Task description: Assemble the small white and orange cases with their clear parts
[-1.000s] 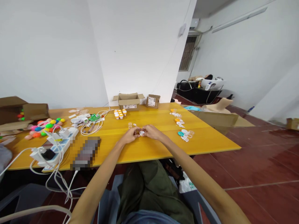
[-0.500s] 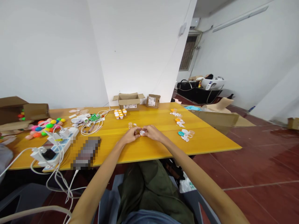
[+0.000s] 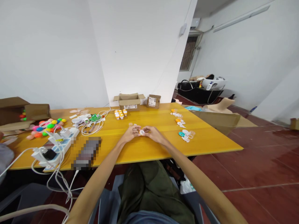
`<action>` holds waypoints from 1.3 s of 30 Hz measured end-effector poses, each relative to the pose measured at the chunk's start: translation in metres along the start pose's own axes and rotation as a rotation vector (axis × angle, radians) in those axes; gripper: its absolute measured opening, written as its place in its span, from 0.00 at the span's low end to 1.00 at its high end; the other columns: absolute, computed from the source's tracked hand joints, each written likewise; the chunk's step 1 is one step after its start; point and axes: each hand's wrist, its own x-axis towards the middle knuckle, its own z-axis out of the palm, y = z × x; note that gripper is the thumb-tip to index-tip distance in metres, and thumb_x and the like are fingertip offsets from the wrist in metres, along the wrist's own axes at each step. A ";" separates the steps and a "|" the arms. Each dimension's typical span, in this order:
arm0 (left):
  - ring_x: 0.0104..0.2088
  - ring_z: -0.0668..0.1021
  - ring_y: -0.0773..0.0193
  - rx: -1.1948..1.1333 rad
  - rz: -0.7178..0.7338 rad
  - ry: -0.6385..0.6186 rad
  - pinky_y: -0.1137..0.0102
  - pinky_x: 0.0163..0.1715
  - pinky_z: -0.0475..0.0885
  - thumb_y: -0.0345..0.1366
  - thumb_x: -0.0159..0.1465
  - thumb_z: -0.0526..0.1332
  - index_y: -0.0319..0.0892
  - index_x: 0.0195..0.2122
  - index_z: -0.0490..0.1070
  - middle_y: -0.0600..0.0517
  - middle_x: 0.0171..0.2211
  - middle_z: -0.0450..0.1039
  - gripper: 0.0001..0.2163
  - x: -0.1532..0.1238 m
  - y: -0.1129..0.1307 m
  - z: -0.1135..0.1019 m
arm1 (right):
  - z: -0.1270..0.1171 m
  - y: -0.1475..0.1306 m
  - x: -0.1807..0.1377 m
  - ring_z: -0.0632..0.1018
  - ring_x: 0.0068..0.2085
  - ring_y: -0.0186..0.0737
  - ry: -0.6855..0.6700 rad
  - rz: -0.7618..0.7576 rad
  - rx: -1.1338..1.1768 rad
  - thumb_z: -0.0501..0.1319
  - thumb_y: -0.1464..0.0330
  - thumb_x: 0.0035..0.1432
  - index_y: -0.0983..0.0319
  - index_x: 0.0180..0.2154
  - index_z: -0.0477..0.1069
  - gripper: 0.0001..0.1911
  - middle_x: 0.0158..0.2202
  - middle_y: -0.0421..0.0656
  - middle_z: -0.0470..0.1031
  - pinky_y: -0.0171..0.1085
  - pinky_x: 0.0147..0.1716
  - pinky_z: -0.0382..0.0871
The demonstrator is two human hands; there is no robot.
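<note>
Over the yellow table (image 3: pixel 161 116), my left hand (image 3: pixel 130 134) and my right hand (image 3: pixel 153 133) meet at a small round white plastic part with an orange edge (image 3: pixel 141 132). Fingertips of both hands close around it from either side, covering some of it. Just beyond my left fingers lies a small clear plastic piece (image 3: pixel 130 124), partly hidden. To the right sit loose sets of parts: a teal ring (image 3: pixel 181 134) beside white pieces and a clear cup (image 3: pixel 192 134), and orange-and-white pieces (image 3: pixel 179 122) farther back. Several white containers with orange tops (image 3: pixel 120 114) stand together behind.
At the back stand an open cardboard box (image 3: pixel 129 101) and a smaller box (image 3: pixel 153 101). Leftward are a phone (image 3: pixel 87 152), a power strip (image 3: pixel 61 144) with tangled cables, a green circuit board (image 3: pixel 95 117) and colourful balls (image 3: pixel 48 126). Part of another person's sleeve (image 3: pixel 6 155) shows at the left edge.
My left fingers have shifted up and spread a little around the white part, whose orange edge now shows. They now cover more of the small pieces behind them.
</note>
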 end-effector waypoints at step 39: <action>0.40 0.83 0.63 -0.402 -0.144 0.048 0.65 0.52 0.75 0.36 0.49 0.78 0.41 0.41 0.81 0.48 0.42 0.82 0.18 -0.010 0.020 0.013 | -0.003 -0.014 -0.013 0.80 0.42 0.44 0.159 -0.264 -0.080 0.64 0.69 0.59 0.57 0.44 0.78 0.11 0.41 0.45 0.80 0.43 0.45 0.75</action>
